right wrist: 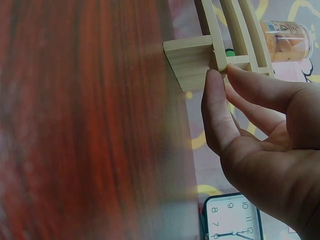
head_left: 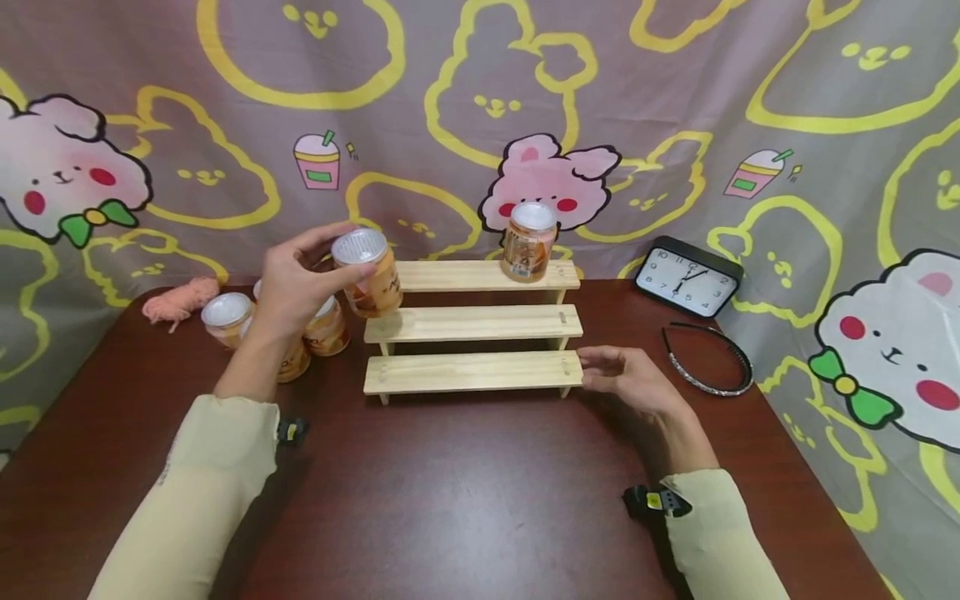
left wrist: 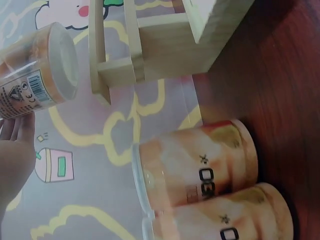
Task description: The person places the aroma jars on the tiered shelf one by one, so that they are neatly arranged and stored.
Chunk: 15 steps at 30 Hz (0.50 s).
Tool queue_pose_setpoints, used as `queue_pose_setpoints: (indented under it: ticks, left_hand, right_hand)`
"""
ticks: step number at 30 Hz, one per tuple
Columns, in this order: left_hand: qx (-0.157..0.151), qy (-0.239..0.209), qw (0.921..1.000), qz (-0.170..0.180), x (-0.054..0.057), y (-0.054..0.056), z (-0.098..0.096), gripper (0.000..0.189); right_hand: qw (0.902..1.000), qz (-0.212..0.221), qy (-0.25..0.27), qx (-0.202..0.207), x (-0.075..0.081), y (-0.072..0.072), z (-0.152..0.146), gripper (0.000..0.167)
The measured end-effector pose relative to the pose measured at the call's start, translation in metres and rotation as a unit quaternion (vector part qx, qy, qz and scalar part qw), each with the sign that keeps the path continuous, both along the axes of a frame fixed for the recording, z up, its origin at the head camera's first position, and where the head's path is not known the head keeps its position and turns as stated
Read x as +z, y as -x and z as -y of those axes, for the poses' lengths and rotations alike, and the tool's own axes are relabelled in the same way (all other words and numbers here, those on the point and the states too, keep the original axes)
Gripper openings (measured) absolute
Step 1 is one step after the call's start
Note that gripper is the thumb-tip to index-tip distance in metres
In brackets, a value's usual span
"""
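Head view: the left hand holds a cylindrical orange-labelled can with a pale top, fingers and thumb round its side, raised just beside the left end of a three-step pale wooden rack. The right hand pinches the right end of the rack's bottom step. A similar orange can stands upright on the top step, toward its right end. More orange-labelled cans stand on the glossy reddish-brown table, left of the rack.
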State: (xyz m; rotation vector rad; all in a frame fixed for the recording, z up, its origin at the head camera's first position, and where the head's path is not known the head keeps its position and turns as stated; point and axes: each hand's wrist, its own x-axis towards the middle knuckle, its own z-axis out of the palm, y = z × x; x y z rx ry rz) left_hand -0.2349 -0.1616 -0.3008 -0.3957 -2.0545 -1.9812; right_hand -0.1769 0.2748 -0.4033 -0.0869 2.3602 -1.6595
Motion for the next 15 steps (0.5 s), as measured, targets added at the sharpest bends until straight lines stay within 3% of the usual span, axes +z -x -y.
queue_pose_setpoints:
  ticks: [8, 15]
  left_hand:
    - [-0.001, -0.006, 1.0000, -0.005, -0.002, 0.012, -0.015, 0.052]
    - [-0.001, -0.027, 0.9995, 0.016, -0.005, 0.022, -0.027, 0.054]
  right_hand:
    - [0.9999, -0.001, 0.009, 0.004, 0.000, 0.001, -0.001, 0.050]
    - [1.0000, 0.001, 0.006, 0.002, -0.002, 0.001, -0.002, 0.050]
